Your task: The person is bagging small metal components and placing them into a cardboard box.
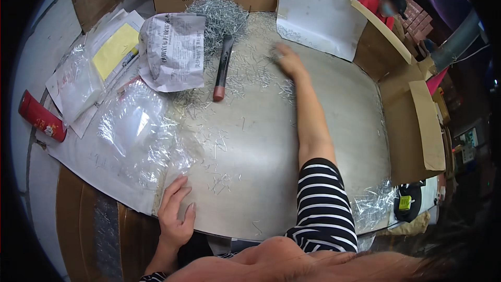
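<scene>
Wire pieces (255,75), thin, silvery and bent, lie around the fingertips of the right hand (290,62) and to its left, strewn over a smooth, dully shining metal tabletop (266,177). Beyond that hand and to its left they rise in a dense, bristling heap (222,13). Between heap and hand, but lower, a dark, slim cylinder (224,68) with a reddish end lies slantwise. Farther left sits a crumpled, printed paper bag (175,47); a smooth white sheet (319,18) curves up just beyond the right hand, and stiff brown cardboard (417,125) stands to its right. Wrinkled clear plastic (138,122) spreads above and left of the left hand (175,214).

Counted, there is one heap, one cylinder, one paper bag, one yellow sheet (116,49) and one red flask (42,117), the last two far to the left of the right hand; the loose pieces are too many to count.

The right arm reaches almost straight ahead from a striped sleeve (323,198), its hand low over the metal; whether the fingers pinch anything, I cannot tell. The left hand rests at the near edge, bare of any load, thumb spread away from loosely bent fingers.
</scene>
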The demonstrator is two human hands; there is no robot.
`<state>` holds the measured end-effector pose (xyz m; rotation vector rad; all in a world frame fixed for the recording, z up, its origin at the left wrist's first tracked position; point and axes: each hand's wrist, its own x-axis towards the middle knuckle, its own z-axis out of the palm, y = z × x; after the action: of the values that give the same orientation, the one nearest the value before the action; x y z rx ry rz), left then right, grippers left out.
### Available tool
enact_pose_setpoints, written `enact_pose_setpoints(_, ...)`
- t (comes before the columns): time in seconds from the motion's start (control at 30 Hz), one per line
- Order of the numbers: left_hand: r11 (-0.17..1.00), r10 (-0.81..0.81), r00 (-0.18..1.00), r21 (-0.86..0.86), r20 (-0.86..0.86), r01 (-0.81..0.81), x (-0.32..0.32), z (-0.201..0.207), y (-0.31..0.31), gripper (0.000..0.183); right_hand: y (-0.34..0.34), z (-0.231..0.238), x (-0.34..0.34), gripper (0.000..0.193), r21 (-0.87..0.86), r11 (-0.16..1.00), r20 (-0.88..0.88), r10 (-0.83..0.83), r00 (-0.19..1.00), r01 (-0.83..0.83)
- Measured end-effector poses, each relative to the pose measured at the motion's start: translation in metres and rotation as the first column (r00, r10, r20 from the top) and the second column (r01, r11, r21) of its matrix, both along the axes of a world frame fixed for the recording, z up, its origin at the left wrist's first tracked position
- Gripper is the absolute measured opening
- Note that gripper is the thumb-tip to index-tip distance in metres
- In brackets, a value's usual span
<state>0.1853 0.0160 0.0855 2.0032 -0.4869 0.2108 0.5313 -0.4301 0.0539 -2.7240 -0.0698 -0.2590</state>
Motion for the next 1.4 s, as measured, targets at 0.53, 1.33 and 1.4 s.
enact_pose_setpoints(0.53,0.983,0.018,0.888,-0.169,0.46,0.067,-0.024,-0.018,0.002,0.017,0.125,-0.002,-0.26,0.065,-0.209,0.977,0.096,-0.02,0.995,0.039)
enact_pose_setpoints(1.33,0.902,-0.245,0.866,0.429,0.436,0.039,-0.064,-0.049,0.031,0.046,0.171,-0.004,-0.415,0.058,-0.034,0.99,0.151,-0.127,0.98,0.133)
enact_pose_setpoints(1.4,0.971,-0.172,0.85,0.233,0.497,0.06,-0.063,-0.047,0.032,0.03,0.194,0.022,-0.424,0.06,-0.101,0.98,0.063,-0.165,0.984,0.171)
